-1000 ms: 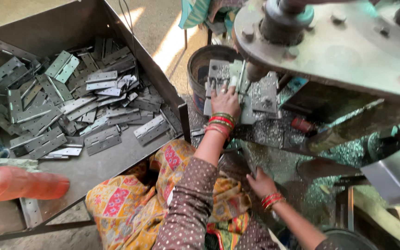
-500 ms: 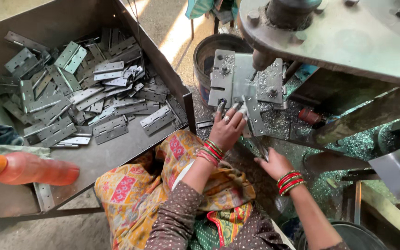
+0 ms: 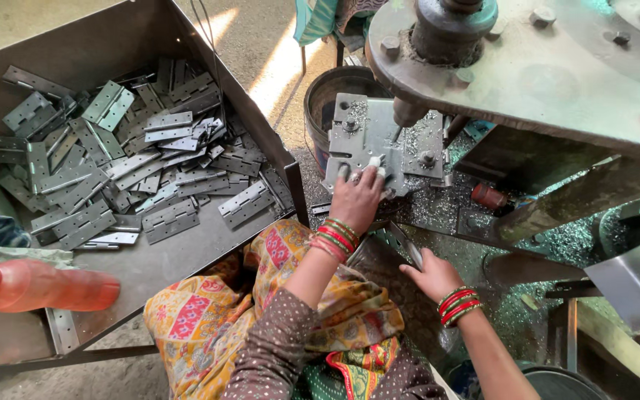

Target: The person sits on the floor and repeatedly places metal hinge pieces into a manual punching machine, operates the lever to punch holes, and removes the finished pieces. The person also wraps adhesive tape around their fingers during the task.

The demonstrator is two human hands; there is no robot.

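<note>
Your left hand (image 3: 357, 196) pinches small flat metal piece (image 3: 374, 162) on drill jig plate (image 3: 379, 141) (stiff, light, sharp-edged; hold edges). Right hand (image 3: 431, 274) grips lever (image 3: 407, 248).

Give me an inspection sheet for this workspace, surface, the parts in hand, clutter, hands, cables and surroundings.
Surface: machine bed littered with metal shavings.
Job's things: grey metal plate with bolts, sitting under the press head.
Clutter: metal hinges heaped loosely in the big metal bin; orange bottle on its edge; dark bucket behind the plate.
Hands: left hand rests on the plate's near edge; right hand on a metal strip lower down.
Cables: thin wires along the bin's wall.
Surroundings: concrete floor, sunlit.
</note>
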